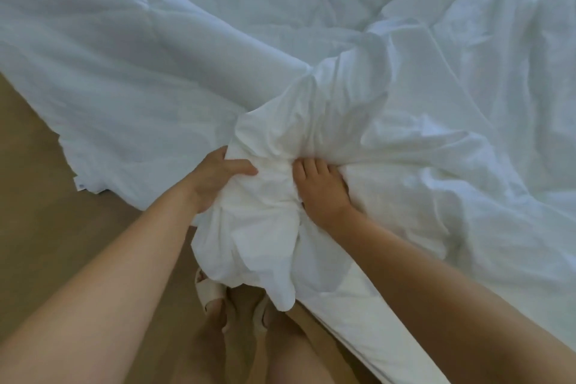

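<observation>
- As the bunched sheet (299, 134) is laid lengthwise toward the far right, it is gripped by the left hand (215, 179).
- Folds are clutched by the right hand (321, 193).

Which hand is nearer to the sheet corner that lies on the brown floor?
Left. The left hand grips the bunched sheet to the right of that corner; the right hand holds it farther right.

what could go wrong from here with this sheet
1. The crumpled white fabric sheet, gathered by the left hand and right hand, hangs down over the white sandals; a step could catch it and trip the person or break the grip.
2. Its edge hangs toward the tan floor and may pick up dirt.
</observation>
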